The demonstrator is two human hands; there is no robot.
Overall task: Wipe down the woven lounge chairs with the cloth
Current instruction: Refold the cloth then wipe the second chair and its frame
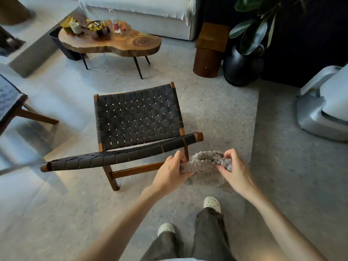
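Both hands, left hand and right hand, pinch cloth, apparently clear of chair

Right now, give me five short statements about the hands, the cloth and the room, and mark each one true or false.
1. The left hand and the right hand both grip the cloth. True.
2. The cloth lies spread on the chair. False: the hands hold it bunched up beside the chair.
3. The chair has a dark weave on a wooden frame. True.
4. A bottle stands on the wooden table. True.
5. The plant grows in a white pot. False: the pot is black.
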